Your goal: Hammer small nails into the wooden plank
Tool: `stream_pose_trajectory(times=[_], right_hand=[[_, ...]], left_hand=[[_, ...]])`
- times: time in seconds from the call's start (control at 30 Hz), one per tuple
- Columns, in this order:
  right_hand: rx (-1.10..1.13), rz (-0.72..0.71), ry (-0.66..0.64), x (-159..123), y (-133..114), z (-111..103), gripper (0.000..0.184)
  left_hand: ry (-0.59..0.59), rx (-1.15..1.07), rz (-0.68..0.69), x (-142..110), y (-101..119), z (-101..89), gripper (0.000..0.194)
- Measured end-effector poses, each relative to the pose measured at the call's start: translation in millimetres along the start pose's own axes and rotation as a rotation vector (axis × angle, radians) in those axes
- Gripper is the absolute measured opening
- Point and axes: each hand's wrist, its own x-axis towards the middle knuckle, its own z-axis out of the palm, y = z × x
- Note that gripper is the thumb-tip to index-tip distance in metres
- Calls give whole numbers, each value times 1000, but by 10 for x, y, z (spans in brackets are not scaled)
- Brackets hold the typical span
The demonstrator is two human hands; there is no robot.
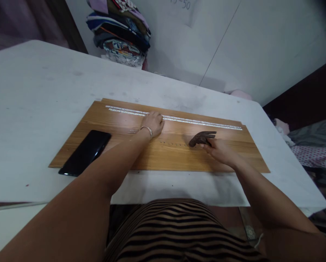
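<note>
My right hand (218, 150) is wrapped round a dark claw hammer (197, 138), whose head is low over the wooden board (176, 160). A short row of small nails (176, 144) runs across the board, ending by the hammer head. My left hand (153, 123), with a bracelet on the wrist, rests on the board against two thin pale marked strips (203, 123). Its fingers are curled down, and their tips and anything in them are hidden. Just left of that wrist lie a few loose nails (132, 131).
A black phone (85, 153) lies across the board's left front corner. The board sits on a white table (37, 98) near its front edge. Behind stand a stack of folded clothes (121, 31) and a pale wall (184, 51). Patterned cloth (312, 154) is at the right.
</note>
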Motion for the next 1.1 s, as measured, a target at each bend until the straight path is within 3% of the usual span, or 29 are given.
stream_pose_trajectory(times=[1.1], right_hand=[[51, -22, 2, -4, -8, 51, 24]], left_hand=[[-10, 19, -10, -18, 47, -44, 31]])
